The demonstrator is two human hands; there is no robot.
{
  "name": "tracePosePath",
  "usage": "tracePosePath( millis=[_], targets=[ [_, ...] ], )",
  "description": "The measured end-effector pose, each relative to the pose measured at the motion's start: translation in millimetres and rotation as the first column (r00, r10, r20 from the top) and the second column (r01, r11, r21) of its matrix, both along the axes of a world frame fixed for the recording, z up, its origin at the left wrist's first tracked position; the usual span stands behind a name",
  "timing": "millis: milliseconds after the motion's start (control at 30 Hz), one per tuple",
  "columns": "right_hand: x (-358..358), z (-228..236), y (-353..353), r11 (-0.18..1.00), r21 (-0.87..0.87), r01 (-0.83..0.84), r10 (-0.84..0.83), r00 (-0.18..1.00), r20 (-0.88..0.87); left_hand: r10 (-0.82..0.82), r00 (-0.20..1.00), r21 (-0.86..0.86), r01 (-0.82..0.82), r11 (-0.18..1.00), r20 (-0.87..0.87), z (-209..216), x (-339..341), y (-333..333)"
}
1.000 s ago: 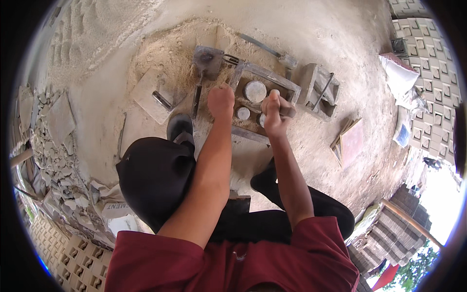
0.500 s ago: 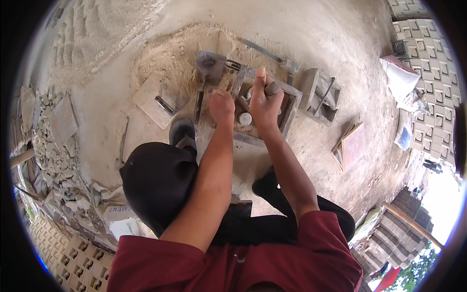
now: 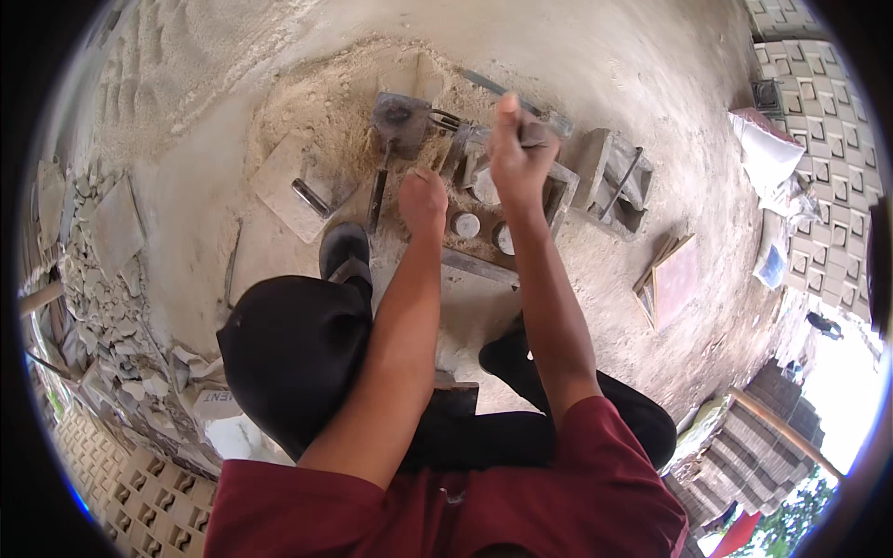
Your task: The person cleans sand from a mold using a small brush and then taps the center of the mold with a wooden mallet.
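A grey box-like mould frame (image 3: 479, 267) sits on the ground ahead of me, with round pale discs (image 3: 465, 225) standing inside it. My left hand (image 3: 423, 197) is closed in a fist at the frame's left side; what it grips, if anything, is hidden. Above the frame's right part is my right hand (image 3: 523, 163), with fingers wrapped round a dark grey stub-like piece (image 3: 536, 136) and the thumb pointing away. Most of that piece is covered by the hand. Beyond the left hand lies a trowel-like tool (image 3: 400, 119) with a dark handle.
A metal tube (image 3: 313, 198) rests on a flat slab (image 3: 281, 182) at the left. To the right are a second mould box (image 3: 595, 177) with a rod across it, and leaning boards (image 3: 676, 281). Loose sand (image 3: 358, 84) is heaped behind; rubble (image 3: 107, 288) lies far left.
My right hand has risen away from me and slightly right with the grey piece, uncovering more discs in the mould. My left hand has barely moved.
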State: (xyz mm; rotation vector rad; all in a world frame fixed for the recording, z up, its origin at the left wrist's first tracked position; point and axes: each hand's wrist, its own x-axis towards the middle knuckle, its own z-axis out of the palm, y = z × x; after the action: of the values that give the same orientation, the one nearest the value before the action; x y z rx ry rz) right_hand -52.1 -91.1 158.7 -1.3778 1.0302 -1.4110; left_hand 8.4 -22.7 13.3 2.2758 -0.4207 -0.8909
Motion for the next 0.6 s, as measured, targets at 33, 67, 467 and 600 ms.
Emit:
tracePosePath(
  millis=[33,67,467,600],
  targets=[
    [-1,2,2,0.994,-0.069,0.08,-0.079,0.997,0.017,-0.008,0.999,0.005,0.008,1.0,-0.034,-2,0,0],
    [-7,0,-2,0.992,-0.09,0.089,-0.089,0.996,0.008,-0.017,0.999,-0.002,0.017,1.0,-0.035,-2,-1,-3],
    [1,2,63,0.984,-0.009,0.177,-0.176,0.973,-0.149,-0.011,0.754,-0.43,-0.363,0.827,-0.657,-64,24,25],
    [-21,-11,73,0.985,0.15,0.087,-0.039,0.954,-0.296,-0.075,0.995,-0.125,0.067,0.99,-0.06,-50,-3,47]
  ],
)
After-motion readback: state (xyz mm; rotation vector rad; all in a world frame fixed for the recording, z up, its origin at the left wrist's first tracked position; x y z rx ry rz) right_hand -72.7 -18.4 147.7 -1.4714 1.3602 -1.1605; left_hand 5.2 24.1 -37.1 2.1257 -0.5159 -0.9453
